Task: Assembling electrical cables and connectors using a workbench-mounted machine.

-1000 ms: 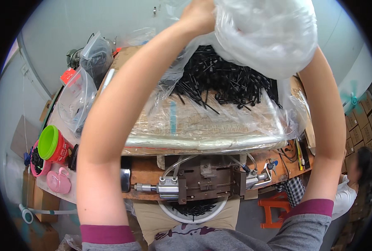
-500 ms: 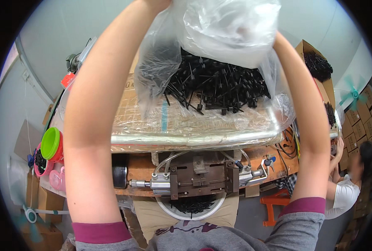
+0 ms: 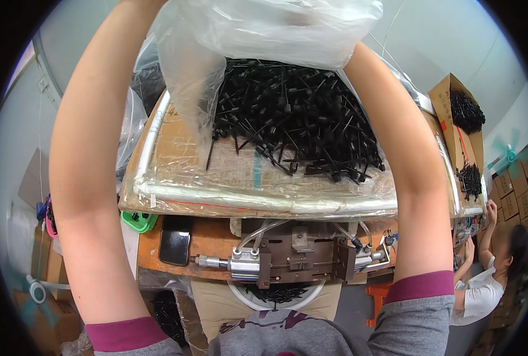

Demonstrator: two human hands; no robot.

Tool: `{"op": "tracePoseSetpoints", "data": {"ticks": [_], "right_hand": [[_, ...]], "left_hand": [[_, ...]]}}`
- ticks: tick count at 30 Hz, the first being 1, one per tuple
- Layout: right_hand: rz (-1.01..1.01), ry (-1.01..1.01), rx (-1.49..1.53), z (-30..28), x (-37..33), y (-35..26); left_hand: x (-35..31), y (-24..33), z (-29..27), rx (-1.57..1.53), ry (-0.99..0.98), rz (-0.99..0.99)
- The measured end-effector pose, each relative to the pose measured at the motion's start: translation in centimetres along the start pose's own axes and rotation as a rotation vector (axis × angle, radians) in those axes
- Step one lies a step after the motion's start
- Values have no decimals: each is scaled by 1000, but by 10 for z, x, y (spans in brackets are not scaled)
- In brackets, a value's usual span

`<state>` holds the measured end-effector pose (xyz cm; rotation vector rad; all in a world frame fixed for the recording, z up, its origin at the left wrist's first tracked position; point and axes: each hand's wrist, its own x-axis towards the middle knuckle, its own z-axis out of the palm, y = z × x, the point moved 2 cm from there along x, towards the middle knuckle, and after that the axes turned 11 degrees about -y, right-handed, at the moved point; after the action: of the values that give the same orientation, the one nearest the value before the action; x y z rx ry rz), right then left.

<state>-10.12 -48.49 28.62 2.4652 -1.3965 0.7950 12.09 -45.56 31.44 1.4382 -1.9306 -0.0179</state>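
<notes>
Both my forearms reach up over a tray. Between them I hold up a clear plastic bag [image 3: 264,29], whose loose end hangs down at the left over a heap of thin black plastic parts [image 3: 293,118]. My right hand [image 3: 302,18] shows only dimly through the film, gripping the bag near the top edge. My left hand is past the top edge of the picture, and only its forearm shows. The heap lies on a cardboard-lined tray [image 3: 175,154] wrapped in clear film.
Below the tray, a metal fixture with air hoses [image 3: 293,261] sits at the bench's front edge above a white bowl of black parts [image 3: 276,293]. A black phone [image 3: 175,246] lies to its left. At the right are a cardboard box of black parts [image 3: 460,113] and another person [image 3: 483,291].
The bag has shifted left and higher, toward the top edge. My arms have drawn closer together. The tray and heap now fill more of the view.
</notes>
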Motion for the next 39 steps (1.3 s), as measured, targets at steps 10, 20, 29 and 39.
{"op": "tracePoseSetpoints", "data": {"ticks": [10, 20, 29, 39], "right_hand": [[-120, -127, -9, 0, -55, -12], [19, 132, -148, -74, -43, 82], [438, -55, -272, -58, -11, 192], [-211, -184, 282, -89, -306, -3]], "left_hand": [[1, -28, -10, 183, -50, -121], [14, -65, 7, 465, -238, -331], [-42, -1, -22, 560, -592, -256], [-413, 131, 49, -216, -689, 623]]}}
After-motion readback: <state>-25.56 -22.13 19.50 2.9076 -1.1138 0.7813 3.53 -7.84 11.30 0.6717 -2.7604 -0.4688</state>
